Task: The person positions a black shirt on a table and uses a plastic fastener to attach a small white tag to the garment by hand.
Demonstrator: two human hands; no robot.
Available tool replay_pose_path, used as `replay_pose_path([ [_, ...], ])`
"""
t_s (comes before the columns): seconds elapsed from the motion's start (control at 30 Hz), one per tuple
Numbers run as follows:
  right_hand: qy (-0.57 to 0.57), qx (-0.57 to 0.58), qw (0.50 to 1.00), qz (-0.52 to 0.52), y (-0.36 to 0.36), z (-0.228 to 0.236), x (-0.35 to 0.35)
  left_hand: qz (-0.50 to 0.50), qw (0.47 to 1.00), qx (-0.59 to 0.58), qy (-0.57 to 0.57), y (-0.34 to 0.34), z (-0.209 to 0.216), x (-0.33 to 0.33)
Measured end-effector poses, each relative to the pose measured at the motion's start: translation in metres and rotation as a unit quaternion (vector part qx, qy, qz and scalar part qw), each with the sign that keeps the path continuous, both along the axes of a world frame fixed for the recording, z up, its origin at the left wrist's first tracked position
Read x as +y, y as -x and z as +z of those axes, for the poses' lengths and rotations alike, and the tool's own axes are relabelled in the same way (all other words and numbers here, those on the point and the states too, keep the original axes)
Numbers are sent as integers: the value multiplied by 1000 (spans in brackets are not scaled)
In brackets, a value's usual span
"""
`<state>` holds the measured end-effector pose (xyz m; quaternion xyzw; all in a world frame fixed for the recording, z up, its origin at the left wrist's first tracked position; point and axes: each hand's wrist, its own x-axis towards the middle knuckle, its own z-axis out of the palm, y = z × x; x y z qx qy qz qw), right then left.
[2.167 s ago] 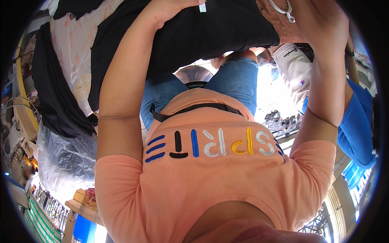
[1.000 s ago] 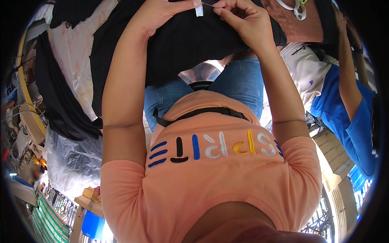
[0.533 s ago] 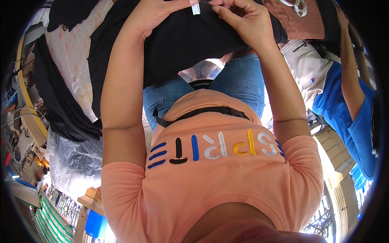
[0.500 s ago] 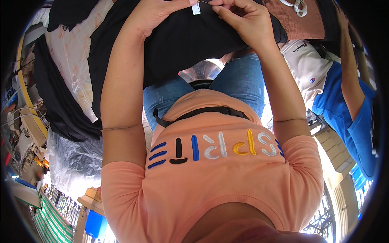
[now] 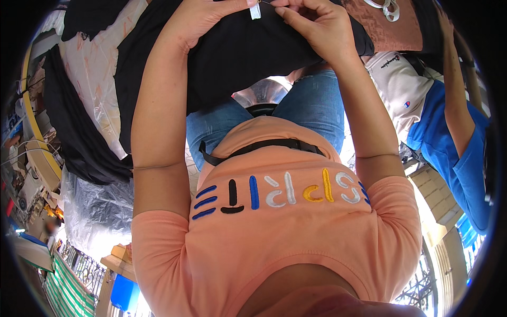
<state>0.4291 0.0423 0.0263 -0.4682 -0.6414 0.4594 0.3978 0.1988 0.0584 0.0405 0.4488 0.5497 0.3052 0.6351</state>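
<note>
Black cloth (image 5: 237, 58) lies spread over my lap and the surface in front of me. At the upper edge of the view, my left hand (image 5: 211, 13) is closed, its thumb against the top of a small white fabric label (image 5: 255, 11) on the cloth. My right hand (image 5: 322, 24) is just to the right, thumb and fingers pinched together. A thin line, a needle or a thread, runs from its fingertips toward the label; which of the two, I cannot tell. The picture's edge cuts off some of the fingers of both hands.
Clear plastic sheeting (image 5: 92, 79) and more black cloth (image 5: 74, 116) are at my left. A brown fabric piece (image 5: 391, 31) with a white cord (image 5: 390, 10) lies at the upper right. Close by on the right is another person in a blue top (image 5: 449, 148).
My right hand has shifted very slightly at the label. The left hand, the label and the black cloth stay where they were.
</note>
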Motion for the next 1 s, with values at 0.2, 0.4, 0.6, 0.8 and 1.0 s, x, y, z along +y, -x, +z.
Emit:
replay_pose_path([
  [0.2, 4, -10, 1000, -5, 1, 1, 2, 9, 1000, 0, -5, 0, -1, 0],
  [0.4, 16, -2, 1000, -6, 0, -1, 3, 12, 1000, -1, -1, -2, 0, 0],
  [0.6, 20, 3, 1000, -9, 0, -4, 4, 7, 1000, -4, 10, -1, -2, 0],
  [0.8, 9, 5, 1000, -1, 0, -4, 5, -1, 1000, -10, 13, 1, -2, 1],
  [1.0, 1, 8, 1000, 14, 1, -2, 8, -18, 1000, -11, 6, 2, -3, 2],
])
